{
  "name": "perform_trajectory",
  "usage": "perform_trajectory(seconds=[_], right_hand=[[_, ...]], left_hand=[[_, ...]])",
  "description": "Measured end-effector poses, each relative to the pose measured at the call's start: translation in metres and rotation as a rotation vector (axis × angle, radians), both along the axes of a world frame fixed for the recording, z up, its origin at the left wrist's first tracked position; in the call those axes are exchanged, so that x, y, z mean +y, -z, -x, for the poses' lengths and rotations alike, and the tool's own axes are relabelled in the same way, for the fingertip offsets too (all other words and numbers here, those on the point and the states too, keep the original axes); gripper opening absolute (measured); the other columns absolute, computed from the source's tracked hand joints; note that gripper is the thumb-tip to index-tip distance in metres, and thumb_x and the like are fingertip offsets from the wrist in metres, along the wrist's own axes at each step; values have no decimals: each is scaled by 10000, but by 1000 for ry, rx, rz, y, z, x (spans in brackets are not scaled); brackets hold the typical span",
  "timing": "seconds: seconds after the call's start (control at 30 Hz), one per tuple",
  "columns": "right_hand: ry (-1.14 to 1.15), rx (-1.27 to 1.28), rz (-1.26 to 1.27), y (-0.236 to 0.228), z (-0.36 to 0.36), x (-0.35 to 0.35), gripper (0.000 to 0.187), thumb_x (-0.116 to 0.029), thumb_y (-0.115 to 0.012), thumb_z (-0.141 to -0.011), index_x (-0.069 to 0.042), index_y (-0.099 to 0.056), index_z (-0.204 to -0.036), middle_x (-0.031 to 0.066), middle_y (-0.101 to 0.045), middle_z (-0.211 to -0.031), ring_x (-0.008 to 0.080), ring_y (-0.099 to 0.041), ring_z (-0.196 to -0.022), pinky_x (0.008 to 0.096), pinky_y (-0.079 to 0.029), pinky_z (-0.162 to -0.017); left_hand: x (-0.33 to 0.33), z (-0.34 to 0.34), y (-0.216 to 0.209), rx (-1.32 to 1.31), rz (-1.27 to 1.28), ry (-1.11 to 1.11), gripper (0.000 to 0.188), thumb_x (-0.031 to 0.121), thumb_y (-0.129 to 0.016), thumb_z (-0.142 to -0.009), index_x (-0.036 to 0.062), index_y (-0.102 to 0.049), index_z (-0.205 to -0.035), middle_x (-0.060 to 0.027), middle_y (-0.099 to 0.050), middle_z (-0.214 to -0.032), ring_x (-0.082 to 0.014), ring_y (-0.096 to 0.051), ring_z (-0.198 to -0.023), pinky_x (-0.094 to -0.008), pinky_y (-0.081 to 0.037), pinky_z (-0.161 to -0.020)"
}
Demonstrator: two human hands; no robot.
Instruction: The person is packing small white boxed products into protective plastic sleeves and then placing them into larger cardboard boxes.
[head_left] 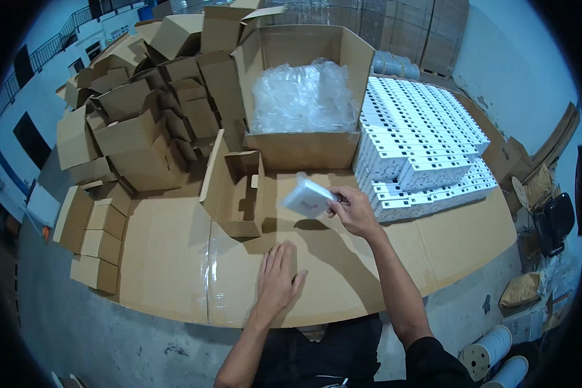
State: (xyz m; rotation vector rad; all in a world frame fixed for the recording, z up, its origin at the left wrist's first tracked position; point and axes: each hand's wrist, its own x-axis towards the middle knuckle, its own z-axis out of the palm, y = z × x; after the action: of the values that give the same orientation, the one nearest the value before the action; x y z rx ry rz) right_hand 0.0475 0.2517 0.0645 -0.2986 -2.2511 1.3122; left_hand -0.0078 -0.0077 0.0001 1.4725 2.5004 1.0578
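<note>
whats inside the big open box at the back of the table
A heap of clear, crumpled plastic shows inside the big open box. It hides the box's bottom, so anything beneath it cannot be seen.

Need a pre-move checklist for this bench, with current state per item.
1. Right hand gripping the plastic-wrapped white packet: ok, held by its right end.
2. Left hand off the packet: ok, resting on the cardboard tabletop.
3. Small cardboard box open: ok.
4. Path into that box fully visible: not ok, its walls hide part of the inside.
5. Packet wrap sealed: cannot tell.
</note>
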Motion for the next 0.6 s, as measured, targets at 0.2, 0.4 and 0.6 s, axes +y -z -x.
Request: perform_trajectory(seconds=[0.2,0.4,0.6], right_hand=[[-76,237,120,-3,87,-2,249,36,-593,-964,64,-611,-1211,133,-697,-1041,160,-722,-877,290,-613,-770],[-235,238,13,-15,158,-13,276,27,-588,-970,25,-603,-1245,115,-684,-1052,171,-713,-902,325,-595,-803],[-200,351,-443,-17,184,-7,254,18,-606,-922,29,-599,-1175,187,-652,-1053,356,-660,-963,426,-536,-841]], left_hand=[[-15,-10,-11,152,171,-26,660,335,-623,-939,-25,-431,-1458,-202,-432,-1518,-397,-353,-1434,-531,-261,-1192],[-10,-9,-12,161,156,-43,617,323,-622,-936,-25,-474,-1423,-192,-447,-1504,-388,-380,-1403,-537,-284,-1176],[-8,-9,-11,160,153,-51,612,322,-624,-931,-23,-484,-1416,-184,-457,-1493,-379,-383,-1400,-535,-293,-1169]])
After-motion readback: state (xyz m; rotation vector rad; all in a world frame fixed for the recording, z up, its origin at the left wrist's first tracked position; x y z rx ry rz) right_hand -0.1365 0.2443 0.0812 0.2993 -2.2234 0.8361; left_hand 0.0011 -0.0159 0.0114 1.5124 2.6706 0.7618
